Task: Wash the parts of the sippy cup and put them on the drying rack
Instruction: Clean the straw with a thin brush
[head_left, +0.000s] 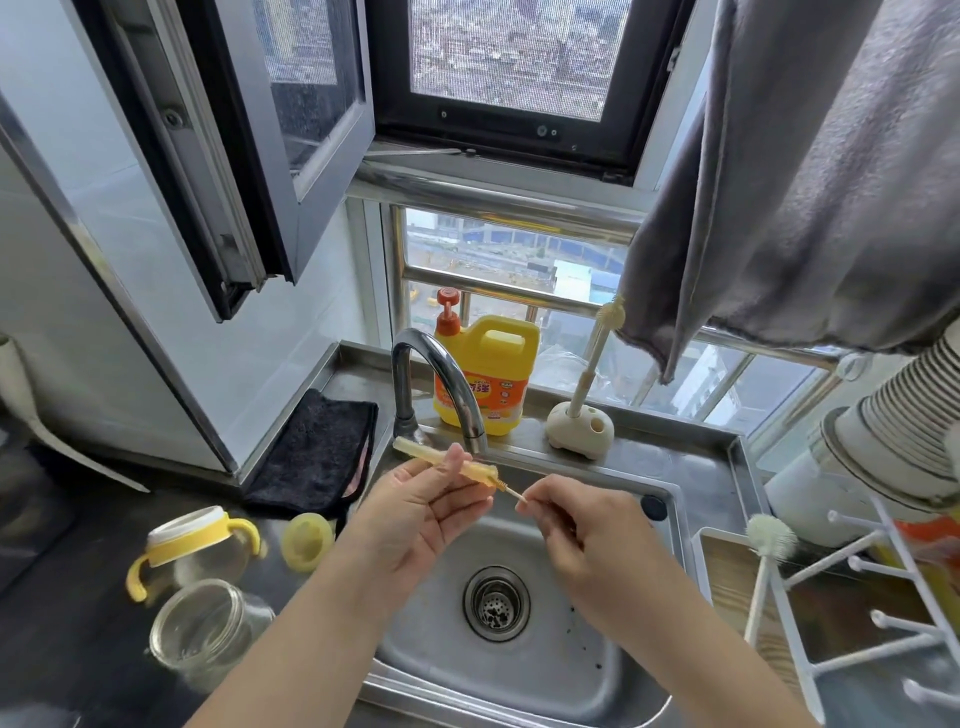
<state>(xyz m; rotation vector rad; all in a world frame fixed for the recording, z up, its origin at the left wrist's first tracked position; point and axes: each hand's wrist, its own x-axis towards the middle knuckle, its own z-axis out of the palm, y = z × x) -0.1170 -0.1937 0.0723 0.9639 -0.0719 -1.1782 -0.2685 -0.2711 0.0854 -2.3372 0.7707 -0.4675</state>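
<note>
Over the steel sink (587, 670), my left hand (415, 514) pinches a pale yellow silicone straw (421, 453) between thumb and fingertips. My right hand (582, 530) pinches the thin handle of a small straw brush (511, 491), whose bristles sit at the straw's right end. On the dark counter at the left stand the yellow-handled cup collar with a white rim (195, 543), a clear cup body (205, 629) and a round yellow silicone piece (306, 540). The white peg drying rack (852, 613) stands at the right.
The curved tap (441, 384) rises behind my hands; no water shows. A yellow detergent jug (485, 379) and a brush in a cream holder (579, 428) sit on the sill. A black cloth (317, 452) lies left of the sink. A white sponge brush (769, 540) leans in the rack.
</note>
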